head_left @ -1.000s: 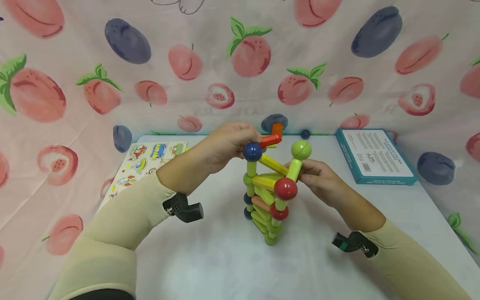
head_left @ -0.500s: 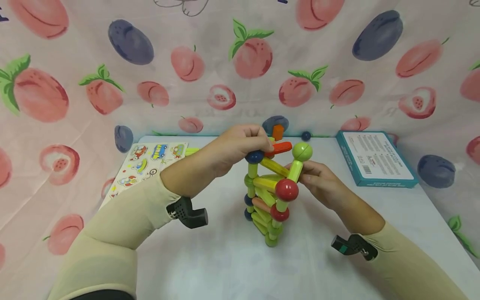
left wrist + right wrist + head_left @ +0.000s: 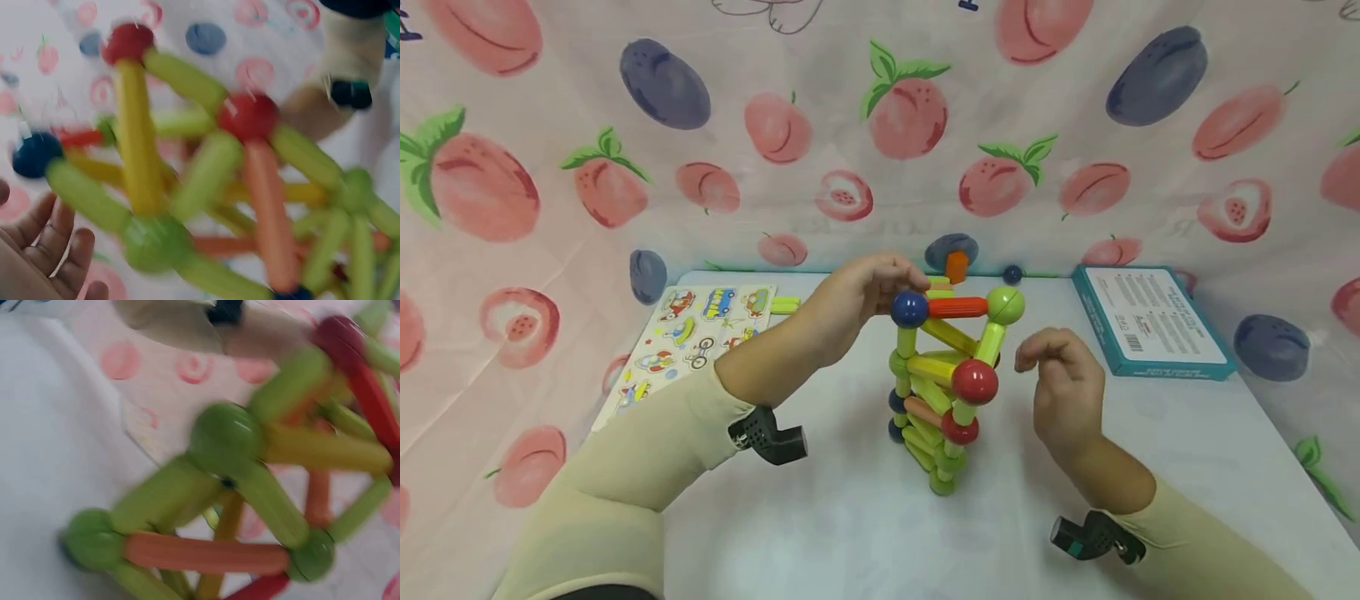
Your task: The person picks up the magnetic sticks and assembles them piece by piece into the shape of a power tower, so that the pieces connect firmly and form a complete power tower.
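Observation:
A tower of coloured rods and balls (image 3: pixel 931 369) stands upright on the white table between my hands. A red rod (image 3: pixel 958 307) bridges its top, from a blue ball (image 3: pixel 910 309) to a light green ball (image 3: pixel 1005 306). Beside the blue ball is my left hand (image 3: pixel 853 308), its fingers loosely bent; the left wrist view shows the fingers (image 3: pixel 57 240) holding nothing, close to that ball (image 3: pixel 37 154). Apart from the tower, to its right, my right hand (image 3: pixel 1067 392) hovers with relaxed, bent fingers and no piece in it. Both wrist views are blurred.
A teal box (image 3: pixel 1165 321) lies at the back right. On the left is a picture board (image 3: pixel 692 333) with green rods (image 3: pixel 786 304) by its corner. Behind the tower are an orange piece (image 3: pixel 957 267) and a dark blue ball (image 3: pixel 1012 273).
The red rod, held earlier in my left hand, now spans the blue and green top balls. My left hand has let it go and drawn left; my right hand has left the tower, moving right.

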Demonstrator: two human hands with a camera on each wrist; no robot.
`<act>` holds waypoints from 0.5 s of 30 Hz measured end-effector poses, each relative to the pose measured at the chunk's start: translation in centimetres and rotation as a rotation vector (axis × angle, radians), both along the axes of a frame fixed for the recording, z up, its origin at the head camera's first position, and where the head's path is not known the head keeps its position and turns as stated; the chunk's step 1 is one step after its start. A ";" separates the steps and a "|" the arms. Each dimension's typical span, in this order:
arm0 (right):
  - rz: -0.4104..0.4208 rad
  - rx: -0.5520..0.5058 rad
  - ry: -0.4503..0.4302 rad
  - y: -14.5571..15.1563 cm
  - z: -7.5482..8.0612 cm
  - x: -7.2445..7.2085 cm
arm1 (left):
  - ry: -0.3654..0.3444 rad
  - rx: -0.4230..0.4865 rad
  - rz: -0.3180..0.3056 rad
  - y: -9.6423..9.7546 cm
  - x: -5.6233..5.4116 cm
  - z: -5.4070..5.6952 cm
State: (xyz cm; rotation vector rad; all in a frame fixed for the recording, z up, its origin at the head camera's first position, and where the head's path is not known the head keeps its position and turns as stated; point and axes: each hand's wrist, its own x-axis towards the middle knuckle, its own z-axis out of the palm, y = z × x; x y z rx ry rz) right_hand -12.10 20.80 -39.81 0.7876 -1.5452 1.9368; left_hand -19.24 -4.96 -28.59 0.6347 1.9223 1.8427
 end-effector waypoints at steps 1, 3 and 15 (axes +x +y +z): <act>-0.079 0.036 0.102 -0.6 0.0 0.5 | -0.014 -0.001 0.002 -0.3 -0.2 -0.8; -0.219 0.178 0.289 -1.7 0.1 1.3 | -0.031 -0.049 -0.022 -0.8 -0.5 -2.2; -0.411 0.536 0.255 -1.6 -0.6 3.0 | 0.287 -0.251 -0.214 -5.2 0.5 -6.1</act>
